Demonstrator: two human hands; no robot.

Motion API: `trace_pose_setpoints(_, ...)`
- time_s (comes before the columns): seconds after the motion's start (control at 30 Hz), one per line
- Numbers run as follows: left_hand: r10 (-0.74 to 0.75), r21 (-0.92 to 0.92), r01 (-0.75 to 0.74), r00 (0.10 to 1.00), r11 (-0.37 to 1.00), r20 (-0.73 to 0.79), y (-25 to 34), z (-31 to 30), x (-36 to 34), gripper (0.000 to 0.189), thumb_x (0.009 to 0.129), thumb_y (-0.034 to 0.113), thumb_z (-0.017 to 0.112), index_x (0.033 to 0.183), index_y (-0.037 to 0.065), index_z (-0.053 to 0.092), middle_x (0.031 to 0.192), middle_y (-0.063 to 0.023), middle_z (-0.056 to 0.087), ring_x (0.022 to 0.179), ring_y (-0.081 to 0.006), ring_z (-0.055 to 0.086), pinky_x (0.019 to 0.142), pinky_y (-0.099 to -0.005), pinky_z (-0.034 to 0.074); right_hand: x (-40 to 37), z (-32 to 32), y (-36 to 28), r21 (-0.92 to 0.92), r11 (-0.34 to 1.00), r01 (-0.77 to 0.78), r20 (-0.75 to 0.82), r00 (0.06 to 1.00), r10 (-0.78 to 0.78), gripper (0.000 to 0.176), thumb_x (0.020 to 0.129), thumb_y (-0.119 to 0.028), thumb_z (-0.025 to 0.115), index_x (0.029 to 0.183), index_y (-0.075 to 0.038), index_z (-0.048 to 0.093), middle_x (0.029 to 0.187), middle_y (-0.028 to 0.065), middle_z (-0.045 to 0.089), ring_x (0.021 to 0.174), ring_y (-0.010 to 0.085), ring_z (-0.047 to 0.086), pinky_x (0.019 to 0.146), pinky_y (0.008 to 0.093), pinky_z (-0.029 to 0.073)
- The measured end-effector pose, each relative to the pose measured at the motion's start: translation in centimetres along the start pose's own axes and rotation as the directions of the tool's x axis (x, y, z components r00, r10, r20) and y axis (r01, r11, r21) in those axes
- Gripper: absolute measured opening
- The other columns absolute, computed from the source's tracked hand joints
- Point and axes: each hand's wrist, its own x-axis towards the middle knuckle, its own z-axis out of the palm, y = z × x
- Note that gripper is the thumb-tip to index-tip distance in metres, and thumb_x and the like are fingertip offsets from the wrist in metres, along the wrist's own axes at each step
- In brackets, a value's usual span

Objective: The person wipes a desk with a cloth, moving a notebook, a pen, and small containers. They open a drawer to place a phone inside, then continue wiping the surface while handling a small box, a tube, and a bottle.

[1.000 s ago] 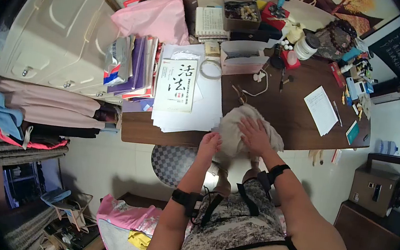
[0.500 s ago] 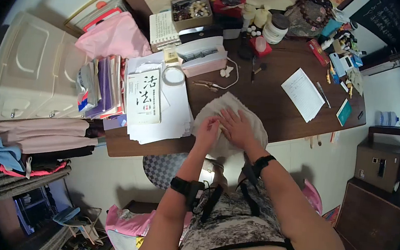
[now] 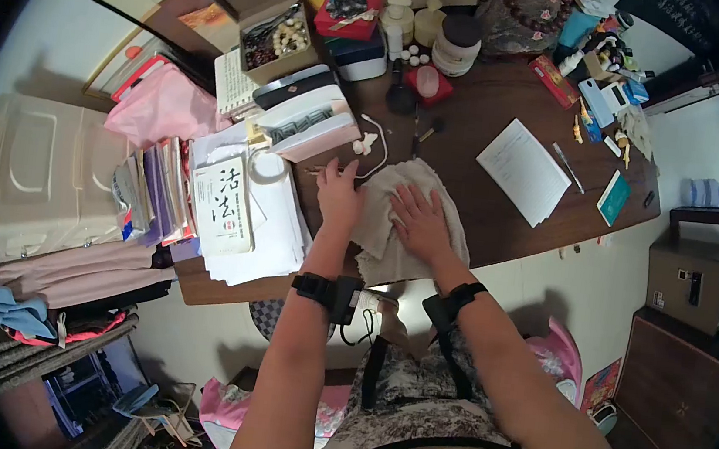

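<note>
A pale beige cloth (image 3: 392, 245) lies on the dark wooden table and hangs a little at its front edge. My right hand (image 3: 421, 222) rests flat on the cloth with its fingers spread, holding nothing. Just left of the cloth is my left hand (image 3: 338, 192), fingers apart and reaching over some small items on the wood, partly hidden beneath them. A white cable (image 3: 384, 150) curves beyond the fingertips, beside small white pieces (image 3: 365, 144). The pink-and-white box (image 3: 317, 124) stands close ahead of my left hand.
At left are a white book (image 3: 223, 206), loose papers, a tape roll (image 3: 267, 167) and upright folders. An open bead box (image 3: 275, 40) and jars (image 3: 457, 46) stand at the back. Written sheets (image 3: 524, 172), a pen (image 3: 568, 167) and a green booklet (image 3: 614, 199) lie right.
My left hand has left the cloth and moved left, its fingers opening. The cloth is spread wider beneath my right hand. The camera view has shifted.
</note>
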Motion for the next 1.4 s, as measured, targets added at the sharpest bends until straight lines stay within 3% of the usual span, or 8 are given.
trace_pose_setpoints(0.23,-0.147,0.036,0.144,0.986,0.989,0.073,-0.7,0.5,0.5,0.04,0.071,0.006,0.072,0.109,0.011,0.063,0.115,-0.0124,0.057,0.11,-0.037,0.052,0.09,-0.0441,0.047,0.6,0.2,1.2,0.041,0.999,0.019,-0.003,1.0,-0.019,0.052,0.09,-0.031,0.052,0.139,-0.016,0.045,0.152,0.0035,0.032,0.142,0.0243,0.026,0.115,0.0536,0.014)
trace_pose_setpoints(0.43,-0.235,-0.157,0.227,0.971,0.961,-0.037,-1.1,1.1,-1.2,0.052,0.074,0.007,0.069,0.123,0.009,0.052,0.111,-0.0173,0.058,0.095,-0.0348,0.061,0.082,-0.0429,0.05,1.8,-0.6,2.0,0.083,0.996,0.038,0.027,0.999,-0.04,0.051,0.09,-0.031,0.051,0.139,-0.015,0.045,0.152,0.0036,0.033,0.142,0.0236,0.025,0.115,0.0533,0.012)
trace_pose_setpoints(0.53,-0.212,-0.167,0.187,0.966,0.968,-0.148,-1.5,0.9,-1.9,0.054,0.077,0.008,0.069,0.127,0.007,0.049,0.105,-0.0164,0.063,0.088,-0.0303,0.065,0.076,-0.0386,0.052,2.5,-0.6,2.5,0.077,0.995,0.06,0.01,0.998,-0.061,0.052,0.09,-0.03,0.052,0.138,-0.014,0.046,0.151,0.004,0.034,0.141,0.0235,0.026,0.115,0.0538,0.012)
trace_pose_setpoints(0.77,-0.45,-0.475,0.373,0.891,0.797,-0.056,-2.0,-0.3,-3.8,0.049,0.08,0.008,0.07,0.124,-0.002,0.049,0.085,-0.0097,0.07,0.07,-0.0151,0.065,0.066,-0.0265,0.052,4.2,-0.1,3.2,0.082,0.994,0.074,-0.031,0.997,-0.072,0.052,0.088,-0.029,0.054,0.136,-0.014,0.047,0.147,0.0051,0.038,0.139,0.0236,0.029,0.114,0.0557,0.013)
trace_pose_setpoints(0.9,-0.519,-0.901,0.325,0.843,0.288,0.138,0.9,-5.1,-3.0,0.042,0.084,0.005,0.07,0.121,0.002,0.051,0.091,-0.0075,0.068,0.077,-0.0134,0.065,0.067,-0.0254,0.052,5.0,-0.2,3.3,0.11,0.99,0.087,-0.046,0.996,-0.082,0.051,0.087,-0.028,0.054,0.136,-0.013,0.047,0.148,0.0056,0.037,0.139,0.0238,0.029,0.114,0.0562,0.012)
trace_pose_setpoints(0.97,-0.509,-0.953,0.186,0.86,0.239,0.04,3.1,-9.8,-1.0,0.037,0.087,0.001,0.067,0.12,0.003,0.052,0.09,-0.0011,0.063,0.08,-0.007,0.058,0.07,-0.0204,0.047,5.3,-0.4,3.3,0.111,0.99,0.09,-0.04,0.995,-0.086,0.051,0.088,-0.028,0.054,0.136,-0.013,0.047,0.148,0.0056,0.037,0.139,0.0238,0.028,0.114,0.0564,0.012)
trace_pose_setpoints(1.27,-0.205,-0.694,-0.19,0.872,0.695,-0.444,0.6,-18.7,14.9,0.023,0.088,0.008,0.068,0.109,-0.001,0.062,0.087,-0.0003,0.063,0.075,-0.0069,0.056,0.066,-0.0212,0.045,6.3,-0.7,3.2,0.061,0.996,0.07,0.048,0.996,-0.073,0.054,0.088,-0.029,0.056,0.138,-0.012,0.045,0.149,0.0052,0.034,0.14,0.0233,0.028,0.114,0.0562,0.013)
trace_pose_setpoints(1.4,-0.186,-0.465,-0.053,0.872,0.884,-0.453,-1.0,-17.2,19.9,0.021,0.086,0.009,0.07,0.105,0.001,0.066,0.083,-0.0004,0.065,0.072,-0.0064,0.058,0.067,-0.0219,0.047,6.4,-0.3,3.3,0.094,0.991,0.091,-0.03,0.996,-0.088,0.053,0.086,-0.028,0.059,0.135,-0.012,0.048,0.148,0.0053,0.037,0.138,0.024,0.031,0.114,0.0566,0.016)
